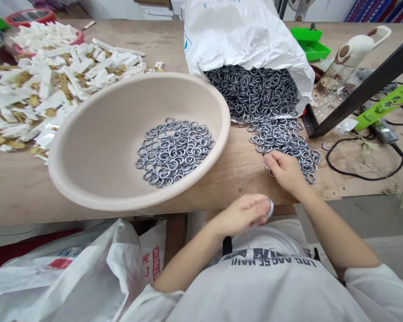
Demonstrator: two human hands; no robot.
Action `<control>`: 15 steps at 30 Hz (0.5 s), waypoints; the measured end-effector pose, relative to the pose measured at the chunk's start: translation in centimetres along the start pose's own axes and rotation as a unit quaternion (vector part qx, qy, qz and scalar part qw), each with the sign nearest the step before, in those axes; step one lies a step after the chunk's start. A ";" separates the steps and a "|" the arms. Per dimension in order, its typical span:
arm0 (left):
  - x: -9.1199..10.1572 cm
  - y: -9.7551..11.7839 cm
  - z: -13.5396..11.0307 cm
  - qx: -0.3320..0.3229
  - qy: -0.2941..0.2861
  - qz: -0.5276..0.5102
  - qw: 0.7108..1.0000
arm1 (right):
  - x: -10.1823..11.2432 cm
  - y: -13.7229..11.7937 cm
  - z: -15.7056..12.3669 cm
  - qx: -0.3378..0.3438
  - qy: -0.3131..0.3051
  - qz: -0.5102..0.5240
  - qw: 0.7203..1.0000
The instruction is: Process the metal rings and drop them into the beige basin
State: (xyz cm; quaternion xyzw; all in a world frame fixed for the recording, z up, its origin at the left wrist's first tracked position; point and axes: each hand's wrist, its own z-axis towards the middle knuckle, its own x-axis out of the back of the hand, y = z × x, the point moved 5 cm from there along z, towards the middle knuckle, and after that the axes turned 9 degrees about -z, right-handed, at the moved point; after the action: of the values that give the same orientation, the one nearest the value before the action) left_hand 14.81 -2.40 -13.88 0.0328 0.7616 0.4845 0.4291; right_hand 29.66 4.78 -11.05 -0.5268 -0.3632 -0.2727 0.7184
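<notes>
My left hand [247, 211] is closed just below the table's front edge, holding a metal ring [271, 208] at its fingertips. My right hand [285, 171] rests curled on the table, its fingers pinching at the near edge of a loose heap of metal rings [285, 138]. The heap spills from an open white sack [245, 33] lying on its side. To the left stands a large beige bowl [97, 147] with a pile of the same rings [173, 150] in its bottom.
A heap of small white and gold packets [43, 85] covers the far left of the wooden table [16, 188]. At the right lie a black bar [362, 89], a black cable [362, 174], a green tray [309, 42] and a white jug [359, 47]. White plastic bags [74, 273] sit below the table.
</notes>
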 end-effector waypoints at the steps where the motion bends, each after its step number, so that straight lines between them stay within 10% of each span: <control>1: 0.0 -0.2 -0.3 0.012 -0.009 0.007 1.000 | 0.3 0.7 1.3 -0.022 0.008 -0.028 0.999; 10: 4.1 1.6 -0.7 -0.079 0.165 -0.058 0.981 | -0.7 0.4 14.2 -0.012 0.041 -0.186 0.982; 15: 5.1 2.5 -1.0 -0.096 0.229 -0.126 0.960 | 1.1 0.0 13.3 0.010 0.026 -0.130 0.991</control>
State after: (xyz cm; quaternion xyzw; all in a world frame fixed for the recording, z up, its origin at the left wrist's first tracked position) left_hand 10.01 0.60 -15.03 -0.2168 0.7872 0.4922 0.3018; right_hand 27.17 17.50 -7.79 -0.4601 -0.4127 -0.3741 0.6915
